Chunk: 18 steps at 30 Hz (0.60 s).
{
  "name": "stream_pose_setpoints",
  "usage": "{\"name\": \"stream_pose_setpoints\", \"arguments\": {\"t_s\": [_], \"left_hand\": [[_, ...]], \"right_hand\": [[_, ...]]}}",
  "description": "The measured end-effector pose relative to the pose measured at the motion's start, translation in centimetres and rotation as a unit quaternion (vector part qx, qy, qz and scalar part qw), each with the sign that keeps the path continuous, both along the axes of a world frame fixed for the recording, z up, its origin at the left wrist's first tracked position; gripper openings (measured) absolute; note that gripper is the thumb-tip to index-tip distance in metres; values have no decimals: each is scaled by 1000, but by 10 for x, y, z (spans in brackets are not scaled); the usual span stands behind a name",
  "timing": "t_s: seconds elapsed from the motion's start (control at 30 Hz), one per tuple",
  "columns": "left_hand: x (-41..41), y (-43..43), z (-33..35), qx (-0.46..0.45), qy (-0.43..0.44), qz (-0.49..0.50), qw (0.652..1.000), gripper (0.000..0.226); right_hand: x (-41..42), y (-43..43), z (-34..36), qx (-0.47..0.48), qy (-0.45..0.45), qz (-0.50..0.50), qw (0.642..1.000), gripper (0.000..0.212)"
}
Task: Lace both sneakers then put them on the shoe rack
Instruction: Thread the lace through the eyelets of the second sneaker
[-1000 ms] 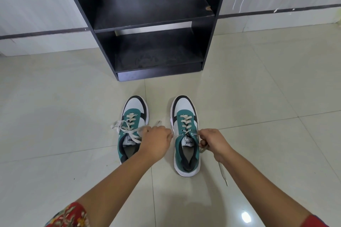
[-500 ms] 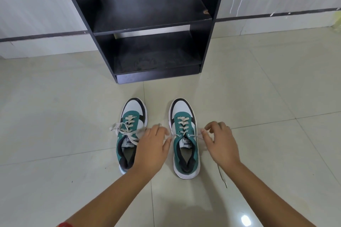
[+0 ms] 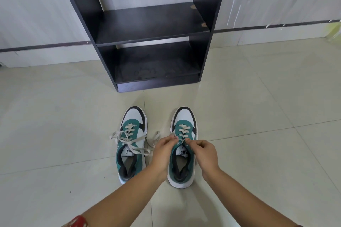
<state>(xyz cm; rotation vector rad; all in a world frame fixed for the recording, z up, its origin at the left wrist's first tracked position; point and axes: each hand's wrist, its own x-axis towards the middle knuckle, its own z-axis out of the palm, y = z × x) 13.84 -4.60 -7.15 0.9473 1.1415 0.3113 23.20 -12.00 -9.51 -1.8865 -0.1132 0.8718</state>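
Observation:
Two teal, white and black sneakers stand side by side on the floor, toes toward the rack. The left sneaker [image 3: 131, 140] has its cream laces tied in a loose bow that spreads to both sides. Over the tongue of the right sneaker [image 3: 182, 155] my left hand [image 3: 164, 151] and my right hand [image 3: 203, 153] meet, each pinching a lace end at the top eyelets. The lace ends themselves are mostly hidden by my fingers. The dark shoe rack [image 3: 153, 24] stands beyond the shoes with bare shelves.
The floor [image 3: 258, 134] is pale glossy tile. A grey-white wall [image 3: 36, 14] with a dark strip runs behind the rack on both sides. The rack's bottom shelf [image 3: 156, 69] looks dusty.
Both hands had spread apart beside the right sneaker and have now come together over its tongue, closing on the lace ends. The camera has tilted slightly up.

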Motion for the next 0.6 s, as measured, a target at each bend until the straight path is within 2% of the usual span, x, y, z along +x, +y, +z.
{"name": "stream_pose_setpoints", "arguments": {"t_s": [0.1,0.23,0.3,0.4,0.5,0.6], "left_hand": [[6,1,-6,49,28,10,998,16],[12,4,-6,63,71,-7,995,15],[13,4,-2,59,53,-23,997,15],[10,5,5,81,9,-42,996,22],[4,16,7,139,-34,-48,989,37],[2,29,18,204,-71,-65,974,39]], "right_hand": [[4,7,0,-48,1,6,999,30],[7,10,1,-25,72,-40,996,22],[2,7,4,-3,92,-38,995,15],[-9,7,14,65,110,-21,992,18],[-7,8,30,144,75,10,987,13],[5,12,53,193,22,78,978,12]]}}
